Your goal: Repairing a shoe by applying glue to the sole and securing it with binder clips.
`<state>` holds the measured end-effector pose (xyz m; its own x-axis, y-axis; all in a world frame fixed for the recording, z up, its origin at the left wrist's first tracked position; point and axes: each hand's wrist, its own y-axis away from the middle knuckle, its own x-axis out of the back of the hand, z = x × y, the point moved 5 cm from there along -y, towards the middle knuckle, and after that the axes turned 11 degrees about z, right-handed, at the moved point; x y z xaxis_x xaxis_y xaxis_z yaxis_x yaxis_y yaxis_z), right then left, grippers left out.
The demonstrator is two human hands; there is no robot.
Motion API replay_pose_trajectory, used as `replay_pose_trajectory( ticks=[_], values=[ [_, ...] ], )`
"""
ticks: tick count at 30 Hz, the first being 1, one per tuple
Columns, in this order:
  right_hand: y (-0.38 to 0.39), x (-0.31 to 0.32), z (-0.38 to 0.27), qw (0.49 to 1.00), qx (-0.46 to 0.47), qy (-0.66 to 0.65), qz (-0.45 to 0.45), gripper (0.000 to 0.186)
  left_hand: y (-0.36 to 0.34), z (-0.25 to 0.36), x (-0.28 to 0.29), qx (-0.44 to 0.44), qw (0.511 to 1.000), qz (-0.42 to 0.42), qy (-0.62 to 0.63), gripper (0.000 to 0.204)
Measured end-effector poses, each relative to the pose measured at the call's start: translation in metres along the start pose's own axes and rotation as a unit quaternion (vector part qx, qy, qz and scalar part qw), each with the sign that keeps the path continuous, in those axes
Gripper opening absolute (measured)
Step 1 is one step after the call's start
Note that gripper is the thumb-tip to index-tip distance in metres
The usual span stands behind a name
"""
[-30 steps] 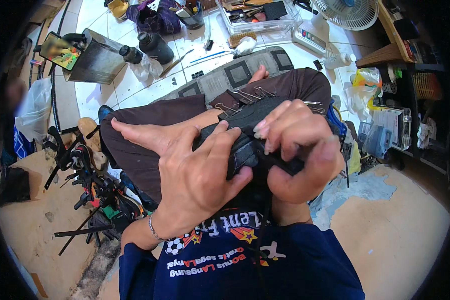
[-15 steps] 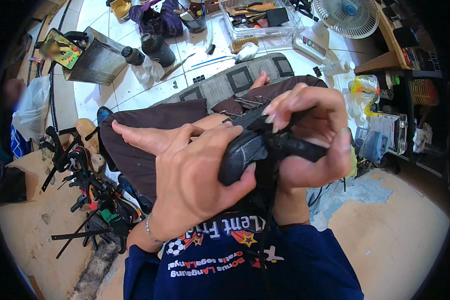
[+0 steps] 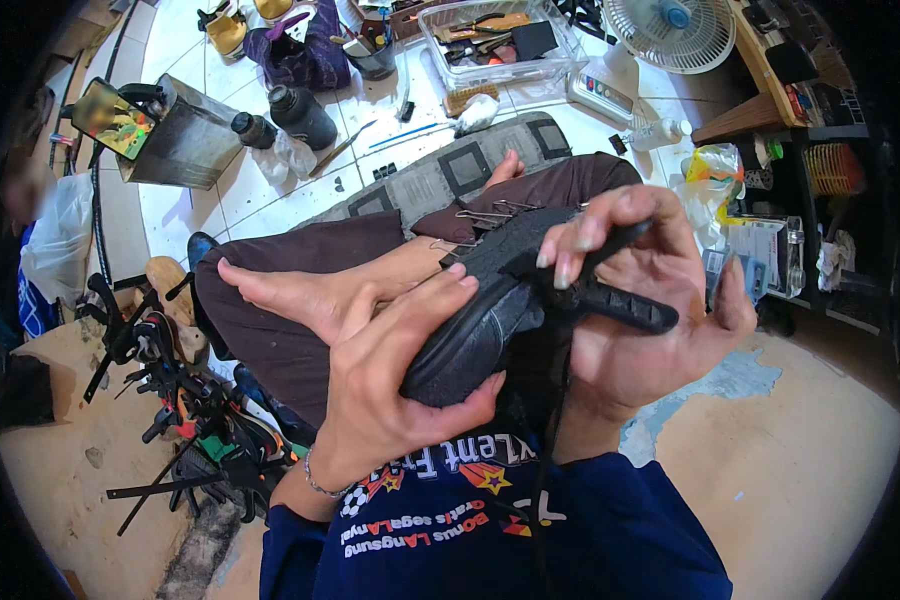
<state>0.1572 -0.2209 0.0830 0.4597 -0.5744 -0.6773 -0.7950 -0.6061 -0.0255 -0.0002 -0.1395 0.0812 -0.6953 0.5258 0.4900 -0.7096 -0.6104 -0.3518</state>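
A black shoe [image 3: 500, 275] is held over my lap, its sole edge facing up. My left hand [image 3: 390, 350] wraps its near left end, fingers over the top and thumb underneath. Several wire-handled binder clips [image 3: 497, 209] grip the shoe's far edge. Set against its right side is a black spring clamp [image 3: 625, 305] with two handles spread apart. My right hand [image 3: 650, 290] has its fingers curled over the clamp's upper handle, while the lower handle lies across the palm. The right thumb stands away from it. Where the clamp's jaws meet the shoe is partly hidden.
Several black clamps [image 3: 195, 400] are heaped at left. Beyond my legs lie a patterned cushion [image 3: 460, 170], dark bottles [image 3: 302, 118], a clear tool bin [image 3: 500, 75] and a white fan [image 3: 670, 30]. A metal box [image 3: 185, 140] with a phone stands far left; a shelf [image 3: 830, 230] is at right.
The shoe has come lower and tilted, showing more of its sole. My right thumb has lifted off the clamp, and the right hand has opened wider, uncovering the lower handle.
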Motion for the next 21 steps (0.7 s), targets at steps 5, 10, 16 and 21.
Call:
replay_pose_trajectory(
  ticks=[5,10,16,21],
  values=[
    [0.015,0.014,-0.005,0.998,0.043,-0.013,0.052,0.052,0.010,0.012,-0.010,-0.029,0.999,-0.010,-0.039,0.058],
    [0.020,0.021,-0.005,0.997,0.055,-0.001,0.049,0.043,0.013,0.016,-0.017,-0.058,0.996,-0.027,-0.066,0.057],
    [0.015,0.024,0.000,0.999,0.025,-0.010,0.023,0.041,0.011,0.019,-0.024,-0.073,0.995,-0.024,-0.058,0.056],
    [0.012,0.017,0.009,0.999,0.038,0.025,-0.015,0.040,0.008,0.013,-0.018,-0.034,0.999,-0.009,-0.039,0.057]
  ],
)
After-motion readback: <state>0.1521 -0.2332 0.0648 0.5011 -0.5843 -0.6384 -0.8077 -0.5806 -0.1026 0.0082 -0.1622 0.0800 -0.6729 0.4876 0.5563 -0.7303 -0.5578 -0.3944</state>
